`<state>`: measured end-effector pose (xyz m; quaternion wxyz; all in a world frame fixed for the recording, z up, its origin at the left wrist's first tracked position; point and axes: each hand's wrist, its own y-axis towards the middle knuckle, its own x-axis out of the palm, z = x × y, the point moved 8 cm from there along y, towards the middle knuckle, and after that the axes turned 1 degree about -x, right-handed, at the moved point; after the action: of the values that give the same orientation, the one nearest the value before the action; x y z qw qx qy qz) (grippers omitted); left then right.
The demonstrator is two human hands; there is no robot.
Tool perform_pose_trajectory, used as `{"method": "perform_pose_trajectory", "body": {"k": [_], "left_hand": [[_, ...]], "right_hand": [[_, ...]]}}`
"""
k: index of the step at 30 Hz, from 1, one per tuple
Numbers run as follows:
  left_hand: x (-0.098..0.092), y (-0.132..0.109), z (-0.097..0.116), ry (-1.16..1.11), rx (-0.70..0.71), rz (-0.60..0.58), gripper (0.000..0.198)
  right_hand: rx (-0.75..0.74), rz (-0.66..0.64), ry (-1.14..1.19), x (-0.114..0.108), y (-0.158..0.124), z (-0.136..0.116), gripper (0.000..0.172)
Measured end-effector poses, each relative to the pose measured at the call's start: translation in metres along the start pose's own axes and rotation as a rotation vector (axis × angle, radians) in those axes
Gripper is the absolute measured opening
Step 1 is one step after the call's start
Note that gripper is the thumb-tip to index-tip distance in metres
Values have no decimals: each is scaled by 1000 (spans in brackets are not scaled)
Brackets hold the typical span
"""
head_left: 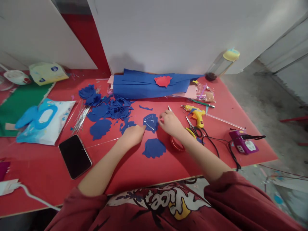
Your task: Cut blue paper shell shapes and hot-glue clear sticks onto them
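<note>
A blue cutout with a jagged edge [150,123] lies between my hands, with several thin pale wires across it in a fan shape. My left hand [133,136] is closed at its lower left edge. A long thin wire [103,143] runs leftward from that hand over the table. My right hand [170,123] has its fingers pinched together by the cutout's right edge; what they hold is too small to make out. A pointed tip [169,108] shows just beyond its knuckles. Another blue cutout [154,148] lies flat nearer to me.
Blue cutouts [119,107] and a wire bundle [83,118] lie left, near a phone [75,156] and wipes pack [47,120]. Right are scissors [196,130], a tape roll [176,144], yellow glue gun [197,116] and purple corded box [243,141]. Folded blue sheets [144,85] lie behind.
</note>
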<state>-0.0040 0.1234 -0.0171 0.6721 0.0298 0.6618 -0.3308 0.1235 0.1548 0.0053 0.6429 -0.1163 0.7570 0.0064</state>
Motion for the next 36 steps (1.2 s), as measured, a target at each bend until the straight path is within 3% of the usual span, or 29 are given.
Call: {"method": "perform_pose_trajectory", "body": {"k": [4, 8, 22, 28, 36], "left_hand": [[0, 1, -2, -2, -16, 12, 37], [1, 3, -2, -2, -12, -1, 35], [7, 6, -5, -31, 5, -7, 38], [7, 5, -5, -32, -6, -10, 37], [6, 5, -5, -37, -9, -17, 35]], "right_hand": [[59, 5, 1, 27, 27, -12, 29], [142, 3, -20, 41, 33, -14, 31], [304, 45, -44, 37, 25, -25, 33], [261, 58, -34, 35, 24, -25, 32], [-4, -16, -12, 50, 11, -34, 26]]}}
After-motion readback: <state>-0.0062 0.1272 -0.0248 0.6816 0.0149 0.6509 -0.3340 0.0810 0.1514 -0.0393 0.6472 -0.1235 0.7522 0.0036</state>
